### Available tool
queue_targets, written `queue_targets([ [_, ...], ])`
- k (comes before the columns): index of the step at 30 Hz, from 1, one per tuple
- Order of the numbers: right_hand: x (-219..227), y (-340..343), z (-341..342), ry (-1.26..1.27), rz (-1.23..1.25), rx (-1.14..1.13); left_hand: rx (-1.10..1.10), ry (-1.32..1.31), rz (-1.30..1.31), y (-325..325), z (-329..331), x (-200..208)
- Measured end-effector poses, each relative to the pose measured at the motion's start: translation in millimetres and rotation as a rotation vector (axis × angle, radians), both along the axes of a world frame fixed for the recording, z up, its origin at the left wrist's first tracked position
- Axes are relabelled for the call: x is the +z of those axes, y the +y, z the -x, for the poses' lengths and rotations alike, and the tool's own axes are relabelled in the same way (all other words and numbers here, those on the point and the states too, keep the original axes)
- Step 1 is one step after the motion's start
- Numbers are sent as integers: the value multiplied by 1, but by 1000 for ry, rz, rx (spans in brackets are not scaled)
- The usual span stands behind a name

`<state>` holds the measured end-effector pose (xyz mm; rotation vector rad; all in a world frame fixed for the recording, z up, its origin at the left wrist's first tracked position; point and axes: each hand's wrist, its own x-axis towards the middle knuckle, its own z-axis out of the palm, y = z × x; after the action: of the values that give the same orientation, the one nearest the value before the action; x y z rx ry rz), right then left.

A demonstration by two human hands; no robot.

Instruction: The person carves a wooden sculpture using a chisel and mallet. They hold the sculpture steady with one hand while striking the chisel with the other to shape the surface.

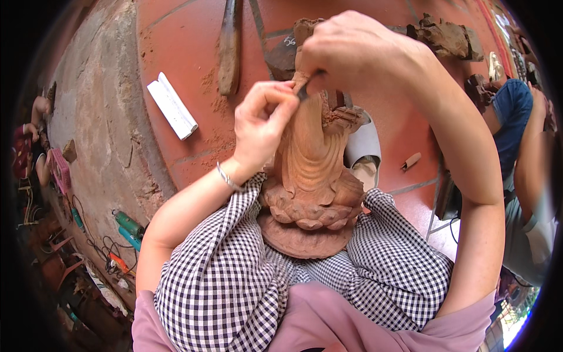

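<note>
A reddish-brown carved wooden statue (314,158), with draped folds and a lotus-petal base (311,214), stands between my knees, its top pointing away from me. My left hand (264,120) is closed in a pinch beside its narrow upper part. At those fingertips a small dark strip (302,92) shows against the wood; its kind is not clear. Reaching over from the right, my right hand (352,53) curls its fingers down at the same upper part. It is slightly blurred, and its fingertips and whatever they grip are mostly hidden.
A wooden mallet-like tool (230,53) and a folded white piece (172,105) lie on the red tiles (187,35). Rough wood chunks (448,38) lie at the far right. Green power tools (128,226) with cords lie left. Another person (522,129) sits at the right.
</note>
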<state>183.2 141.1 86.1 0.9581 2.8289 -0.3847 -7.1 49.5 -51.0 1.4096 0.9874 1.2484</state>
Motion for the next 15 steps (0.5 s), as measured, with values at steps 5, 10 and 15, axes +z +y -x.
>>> queue_targets([
  [5,-2,17,1,-108,193,-155,-4,-51,234,32,-7,-1],
  [10,-17,7,-19,57,107,-73,-23,-39,120,16,-4,4],
  [15,-35,20,-24,-31,232,-252,-176,82,354,52,1,10],
])
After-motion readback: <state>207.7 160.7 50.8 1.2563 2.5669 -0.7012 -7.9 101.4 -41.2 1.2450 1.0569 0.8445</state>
